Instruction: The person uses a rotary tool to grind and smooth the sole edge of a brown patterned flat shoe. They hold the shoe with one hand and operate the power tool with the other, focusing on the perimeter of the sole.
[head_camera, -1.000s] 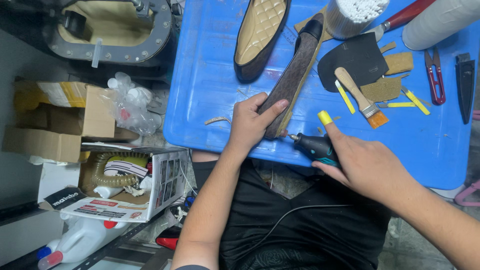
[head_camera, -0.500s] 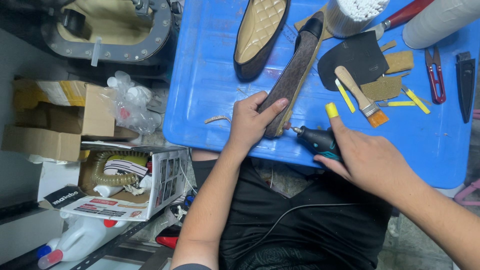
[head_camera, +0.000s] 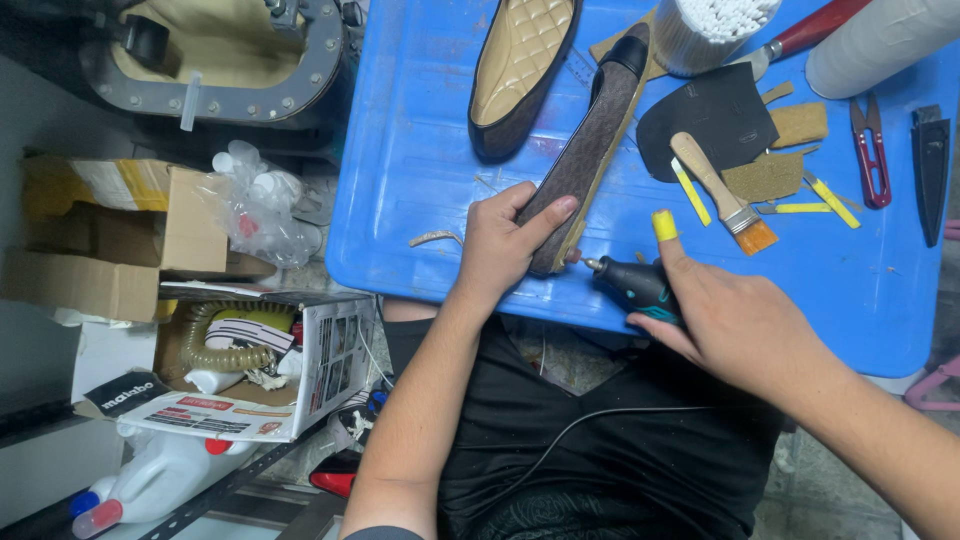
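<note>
My left hand (head_camera: 505, 245) grips the near end of a brown flat shoe (head_camera: 588, 150) that lies sole up on the blue table (head_camera: 420, 170). My right hand (head_camera: 735, 320) holds a small black rotary tool (head_camera: 635, 282); its tip touches the shoe's edge by my left thumb. Yellow tape wraps my right index fingertip (head_camera: 665, 225). The matching shoe (head_camera: 520, 70) lies open side up beside it, showing a quilted tan insole.
On the table lie a black sole piece (head_camera: 710, 115), a brush (head_camera: 720, 190), yellow strips, red snips (head_camera: 872, 150), a black blade, a cup of cotton swabs (head_camera: 710, 30) and a white roll. Cardboard boxes (head_camera: 120, 240), a hose and bottles crowd the floor at left.
My right hand has shifted the rotary tool slightly right and up along the shoe's edge. My left hand keeps its hold on the shoe.
</note>
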